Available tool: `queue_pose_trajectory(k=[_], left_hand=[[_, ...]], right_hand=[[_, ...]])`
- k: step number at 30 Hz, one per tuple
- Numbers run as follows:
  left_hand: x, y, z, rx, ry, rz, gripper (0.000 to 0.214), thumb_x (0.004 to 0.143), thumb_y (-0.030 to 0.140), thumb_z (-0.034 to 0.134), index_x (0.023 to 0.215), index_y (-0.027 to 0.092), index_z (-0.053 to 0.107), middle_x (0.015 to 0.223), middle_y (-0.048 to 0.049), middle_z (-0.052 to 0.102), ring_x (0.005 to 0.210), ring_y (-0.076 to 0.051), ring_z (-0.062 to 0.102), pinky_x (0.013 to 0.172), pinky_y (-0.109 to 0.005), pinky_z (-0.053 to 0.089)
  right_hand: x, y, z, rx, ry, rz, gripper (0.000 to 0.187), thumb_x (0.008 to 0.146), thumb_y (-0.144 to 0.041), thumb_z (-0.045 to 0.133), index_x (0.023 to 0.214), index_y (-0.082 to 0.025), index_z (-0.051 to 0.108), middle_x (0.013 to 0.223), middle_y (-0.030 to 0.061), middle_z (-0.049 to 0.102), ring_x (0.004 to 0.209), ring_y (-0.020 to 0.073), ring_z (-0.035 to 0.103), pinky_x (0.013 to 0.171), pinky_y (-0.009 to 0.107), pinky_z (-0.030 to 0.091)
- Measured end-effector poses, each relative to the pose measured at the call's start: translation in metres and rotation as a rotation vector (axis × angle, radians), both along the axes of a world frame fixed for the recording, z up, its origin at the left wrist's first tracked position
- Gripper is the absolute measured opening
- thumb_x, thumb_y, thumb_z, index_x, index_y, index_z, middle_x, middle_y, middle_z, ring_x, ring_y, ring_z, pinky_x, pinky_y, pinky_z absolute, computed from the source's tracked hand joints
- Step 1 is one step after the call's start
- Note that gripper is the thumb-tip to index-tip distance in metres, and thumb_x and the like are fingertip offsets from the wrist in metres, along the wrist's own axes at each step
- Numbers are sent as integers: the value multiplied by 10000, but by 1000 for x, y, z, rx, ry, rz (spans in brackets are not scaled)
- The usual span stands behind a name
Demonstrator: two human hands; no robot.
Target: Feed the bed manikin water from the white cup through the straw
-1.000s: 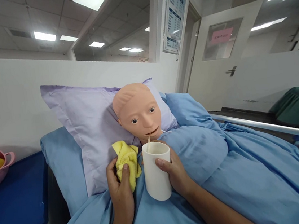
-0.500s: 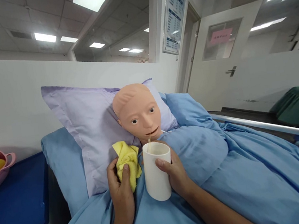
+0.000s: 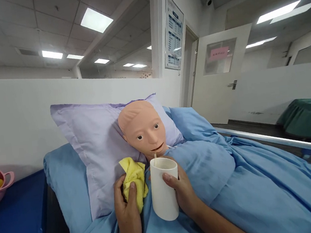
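Observation:
A care manikin [image 3: 142, 127] lies with its head on a lilac pillow [image 3: 96, 139], its mouth slightly parted. My right hand [image 3: 185, 190] is wrapped round a white cup [image 3: 164, 196], thumb near the rim, just below the manikin's chin. From the cup a thin pale straw [image 3: 155, 159] rises toward the mouth; whether its tip is inside the lips I cannot tell. To the left of the cup, my left hand [image 3: 127, 205] grips a crumpled yellow towel [image 3: 135, 179] between thumb and fingers, close to the manikin's neck.
Blue bedding [image 3: 238, 193] covers the manikin's body. At the left, a pink basket [image 3: 0, 194] with yellow items stands on a blue tabletop [image 3: 18, 227]. A bed rail [image 3: 277, 141] runs along the far right side, with a green-covered object [image 3: 309, 120] beyond it.
The view has tilted up and turned slightly right, so the scene sits lower in the picture. Both hands keep their hold on the cup and towel, and the manikin has not visibly moved.

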State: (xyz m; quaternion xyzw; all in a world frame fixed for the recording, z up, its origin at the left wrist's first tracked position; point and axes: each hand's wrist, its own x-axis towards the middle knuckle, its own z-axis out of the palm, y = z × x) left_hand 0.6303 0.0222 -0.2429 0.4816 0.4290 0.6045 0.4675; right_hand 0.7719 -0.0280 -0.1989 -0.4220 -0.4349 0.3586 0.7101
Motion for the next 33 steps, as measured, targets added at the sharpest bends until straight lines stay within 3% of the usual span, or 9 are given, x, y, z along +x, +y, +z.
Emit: queue_pose_trajectory(k=[5,11,15,24,28,33], left_hand=[[0,-1,1,-6,-1,0,550,801,630,614,1195,248,579,1218,-56,633,1115,-231,590,987,-369,501],[-1,-1,0,-16,-5,-1,562,797,628,622,1206,246,574,1228,-62,632,1122,-241,592,996,-385,496],[0,-1,0,-13,-14,-4,561,795,626,628,1203,245,579,1208,-57,641,1092,-228,604,961,-357,511],[0,-2,4,7,35,-20,552,817,593,615,1234,234,571,1231,-69,628,1125,-247,593,1007,-399,492],[5,-2,7,116,163,-58,586,789,482,677,1311,255,539,1349,-68,568,1250,-266,530,1091,-425,436],[9,1,8,108,244,-71,631,746,387,712,1336,255,533,1311,-75,612,1196,-281,577,1057,-452,463]], right_hand=[[-1,-1,2,-14,-3,8,644,667,-593,765,1164,-222,595,1049,109,670,910,286,637,578,316,519],[0,-1,1,-6,-23,31,594,684,-600,753,1120,-223,608,955,75,657,846,243,623,583,298,516],[1,0,-1,-26,-18,31,642,674,-604,758,1168,-231,589,1023,88,652,889,255,623,559,287,509],[2,1,-1,-16,-20,25,605,680,-587,769,1142,-238,593,965,54,675,840,236,639,705,354,546],[1,-1,-2,15,-79,-37,563,701,-592,753,1122,-242,620,997,59,698,919,271,654,770,382,544],[-5,-4,-9,68,-91,-142,661,676,-599,766,1203,-241,589,1063,83,711,985,312,657,860,454,543]])
